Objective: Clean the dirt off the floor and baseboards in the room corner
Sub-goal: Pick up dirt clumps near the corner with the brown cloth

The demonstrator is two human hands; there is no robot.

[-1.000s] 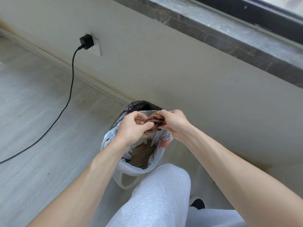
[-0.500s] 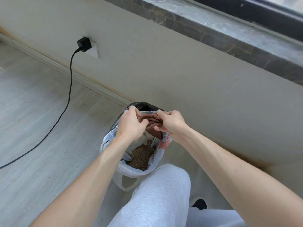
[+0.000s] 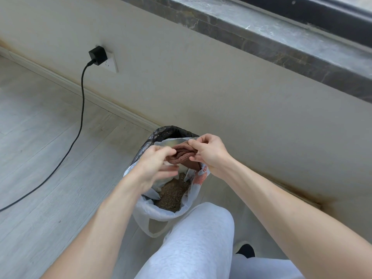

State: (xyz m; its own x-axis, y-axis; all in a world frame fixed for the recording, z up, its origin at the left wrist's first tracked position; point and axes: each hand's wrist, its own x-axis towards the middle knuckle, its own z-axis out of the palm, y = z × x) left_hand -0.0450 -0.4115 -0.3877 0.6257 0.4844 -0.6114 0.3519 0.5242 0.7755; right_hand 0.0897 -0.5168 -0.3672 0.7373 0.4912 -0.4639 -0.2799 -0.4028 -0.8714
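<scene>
Brown ribbed cleaning cloth (image 3: pixel 182 158): soft, light, crumpling freely; right hand (image 3: pixel 209 153) is pinching its bunched top edge, blurred left hand (image 3: pixel 156 164) is gripping alongside, over dirt-filled white plastic bag (image 3: pixel 147 210).

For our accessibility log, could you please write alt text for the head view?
Both hands, left hand and right hand, hold a brown cloth over a white plastic bag containing dirt, beside a stained baseboard.
</scene>
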